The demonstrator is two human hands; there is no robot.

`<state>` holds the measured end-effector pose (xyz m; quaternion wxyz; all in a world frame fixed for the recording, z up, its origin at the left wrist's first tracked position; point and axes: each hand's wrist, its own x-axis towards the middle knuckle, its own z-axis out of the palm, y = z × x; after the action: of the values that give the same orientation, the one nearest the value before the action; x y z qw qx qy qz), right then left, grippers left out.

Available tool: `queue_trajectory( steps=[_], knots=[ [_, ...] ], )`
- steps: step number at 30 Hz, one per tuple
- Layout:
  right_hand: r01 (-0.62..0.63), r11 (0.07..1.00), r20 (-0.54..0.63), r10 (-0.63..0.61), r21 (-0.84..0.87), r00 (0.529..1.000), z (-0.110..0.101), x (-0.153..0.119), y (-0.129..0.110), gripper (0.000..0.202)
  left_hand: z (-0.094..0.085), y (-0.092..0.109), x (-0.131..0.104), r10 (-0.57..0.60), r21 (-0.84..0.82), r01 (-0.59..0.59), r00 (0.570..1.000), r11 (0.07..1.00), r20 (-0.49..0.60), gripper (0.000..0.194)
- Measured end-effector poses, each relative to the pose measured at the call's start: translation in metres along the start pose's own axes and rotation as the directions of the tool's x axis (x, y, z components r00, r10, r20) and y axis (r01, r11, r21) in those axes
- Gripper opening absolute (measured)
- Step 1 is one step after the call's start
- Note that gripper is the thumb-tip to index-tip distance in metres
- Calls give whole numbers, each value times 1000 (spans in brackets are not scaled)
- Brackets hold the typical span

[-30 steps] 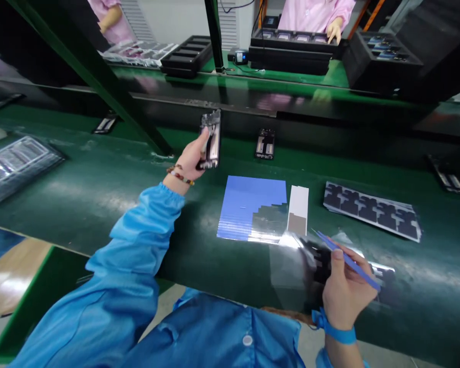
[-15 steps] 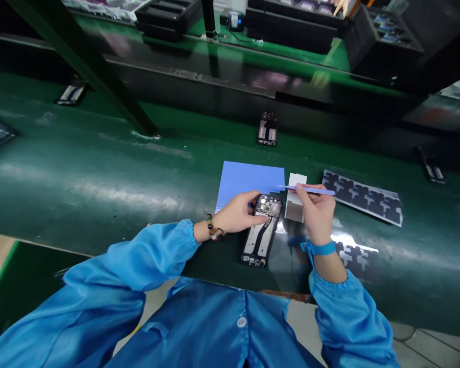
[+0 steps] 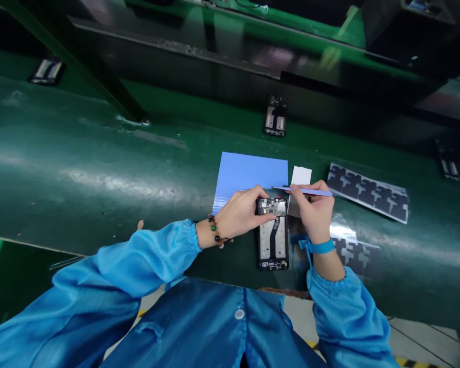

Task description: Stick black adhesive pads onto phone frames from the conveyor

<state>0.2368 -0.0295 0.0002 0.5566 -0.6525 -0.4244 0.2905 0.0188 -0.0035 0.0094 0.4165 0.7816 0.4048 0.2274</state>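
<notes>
Phone chassis (image 3: 274,235), open-backed: swung since half a second ago from a slant to nearly straight. Position: front of the green bench (image 3: 118,158), before the wearer, at the near right corner of the blue sheet; whether it rests on the bench or is slightly lifted, cannot tell. Long axis: runs away from the wearer. Circuit-board end points to the far side; dark flex cable (image 3: 274,237) descends the middle to the near end.

Left hand (image 3: 241,212): pinching the chassis at its far left corner, thumb laid across the board, fingers curled at the far edge. Bead bracelet (image 3: 213,229) on the wrist.

Right hand (image 3: 316,212): pinching blue-violet tweezers (image 3: 310,191) between thumb and fingers, axis crosswise, tip pointing left, just beyond the chassis. Whether the tip holds anything, cannot tell. Blue wrist strap (image 3: 322,247).

Blue sheet (image 3: 251,171): flat, partly covered by the left hand.

White strip (image 3: 301,175): right of it, partly behind the right hand.

Sheet of black die-cut stickers (image 3: 368,193): further right, slanted.

Second chassis (image 3: 276,116): beyond the blue sheet, lengthwise away from the wearer.

Third chassis (image 3: 46,70): far left, beside a green post (image 3: 111,87).
</notes>
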Motion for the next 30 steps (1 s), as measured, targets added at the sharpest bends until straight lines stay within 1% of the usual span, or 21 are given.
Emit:
queue_trajectory(
  steps=[2,4,6,8,11,14,16,19,21,23,26,30],
  knots=[
    [-6,1000,10,6,5,1000,0,0,2,40,1,-3,1,136,165,-133,991,977,-7,44],
    [-19,1000,19,18,23,1000,0,-1,4,40,2,-6,2,246,298,-245,969,923,33,44],
    [-35,998,34,33,52,999,0,-1,7,40,3,-9,2,306,356,-316,948,879,86,40],
    [-46,996,45,42,72,998,2,1,9,41,3,-11,1,337,372,-356,934,857,118,37],
    [-59,992,62,53,111,997,2,5,8,41,2,-12,1,353,387,-375,927,842,129,38],
    [-67,981,44,60,180,997,-6,3,2,43,-1,-10,-1,363,398,-390,920,830,146,37],
    [-47,982,5,47,185,999,-15,-7,-4,44,-4,-10,-2,362,390,-393,920,833,153,37],
    [-18,992,-33,22,127,999,-26,-36,-8,41,-6,-10,-4,360,356,-392,920,848,155,37],
    [-29,993,-46,34,111,998,-29,-55,-7,38,-6,-9,-4,375,321,-409,912,854,164,37],
    [-44,992,-50,50,114,998,-28,-68,-4,36,-5,-9,-4,393,296,-427,904,854,170,36],
    [-43,993,-39,47,109,998,-24,-75,1,35,-3,-9,-4,412,291,-443,896,848,165,35],
    [-28,995,-24,31,94,999,-22,-72,4,35,-2,-12,-3,439,312,-465,885,828,155,33]
  ],
)
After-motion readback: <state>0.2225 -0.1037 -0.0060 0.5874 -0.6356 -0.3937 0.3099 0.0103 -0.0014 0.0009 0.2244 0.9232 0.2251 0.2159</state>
